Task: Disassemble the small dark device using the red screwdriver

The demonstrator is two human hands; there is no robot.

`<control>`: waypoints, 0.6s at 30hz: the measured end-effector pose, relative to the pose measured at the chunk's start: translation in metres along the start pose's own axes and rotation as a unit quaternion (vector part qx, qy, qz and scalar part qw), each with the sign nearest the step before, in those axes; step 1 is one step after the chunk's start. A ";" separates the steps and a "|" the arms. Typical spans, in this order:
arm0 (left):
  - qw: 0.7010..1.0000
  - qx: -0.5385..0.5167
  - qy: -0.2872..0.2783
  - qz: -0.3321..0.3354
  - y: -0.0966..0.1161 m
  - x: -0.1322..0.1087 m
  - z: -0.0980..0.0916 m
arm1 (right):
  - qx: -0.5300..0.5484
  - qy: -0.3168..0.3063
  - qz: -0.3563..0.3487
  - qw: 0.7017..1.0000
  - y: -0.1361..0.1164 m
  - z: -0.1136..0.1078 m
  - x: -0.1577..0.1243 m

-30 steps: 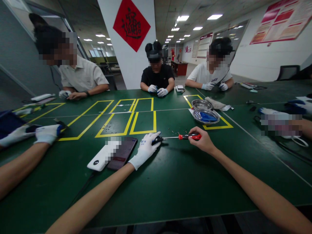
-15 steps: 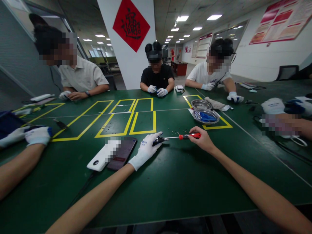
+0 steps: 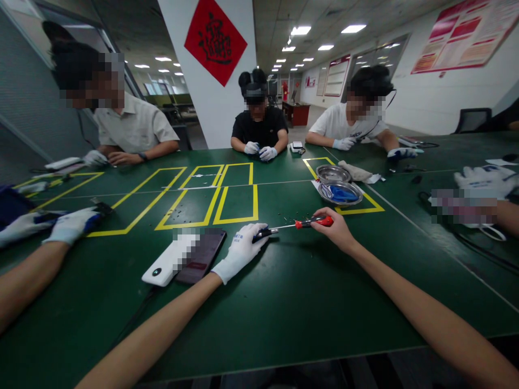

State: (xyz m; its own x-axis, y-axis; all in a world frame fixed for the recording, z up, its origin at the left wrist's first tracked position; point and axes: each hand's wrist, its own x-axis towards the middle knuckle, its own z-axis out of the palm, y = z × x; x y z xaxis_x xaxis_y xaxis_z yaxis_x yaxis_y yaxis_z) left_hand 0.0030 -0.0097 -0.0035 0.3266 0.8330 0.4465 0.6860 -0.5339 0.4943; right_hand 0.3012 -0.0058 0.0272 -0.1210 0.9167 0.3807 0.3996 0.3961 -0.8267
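Note:
My left hand (image 3: 243, 246), in a white glove, is closed around a small black part with a silvery end (image 3: 265, 233); its exact kind is hidden by the fingers. My bare right hand (image 3: 334, 229) grips the red and black handle of a screwdriver (image 3: 311, 222). The screwdriver's thin shaft points left, its tip at or close to the silvery end of the black part. Tiny dark screws (image 3: 288, 219) lie scattered on the green table (image 3: 259, 319) just beyond the two hands.
A white power bank (image 3: 162, 270) and a dark phone (image 3: 206, 254) lie left of my left hand. Two metal bowls, one with blue cloth (image 3: 340, 194), stand beyond my right hand. Yellow tape (image 3: 235, 220) marks the table. Co-workers' gloved hands (image 3: 71, 224) work around it.
My hands keep their holds, with the screwdriver nearly in place. At the left, a co-worker's hand has reached forward to a dark object; the gloved hands at the right have shifted.

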 end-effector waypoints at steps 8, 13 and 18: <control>0.999 -0.025 0.001 -0.028 0.005 0.002 -0.004 | 0.007 0.051 0.000 0.999 0.008 -0.001 0.001; 0.998 -0.046 0.018 -0.047 0.003 0.003 -0.005 | 0.038 0.094 0.040 0.994 0.019 -0.002 0.003; 0.998 -0.063 0.000 -0.022 0.007 0.003 -0.007 | 0.000 0.044 0.052 0.998 0.017 0.011 -0.004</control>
State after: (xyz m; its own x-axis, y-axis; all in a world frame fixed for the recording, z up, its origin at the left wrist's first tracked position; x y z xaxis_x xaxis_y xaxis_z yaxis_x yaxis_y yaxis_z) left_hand 0.0044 -0.0124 0.0066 0.2981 0.8556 0.4233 0.6119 -0.5116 0.6032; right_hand 0.2989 -0.0019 0.0068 0.0025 0.9449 0.3274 0.4049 0.2984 -0.8643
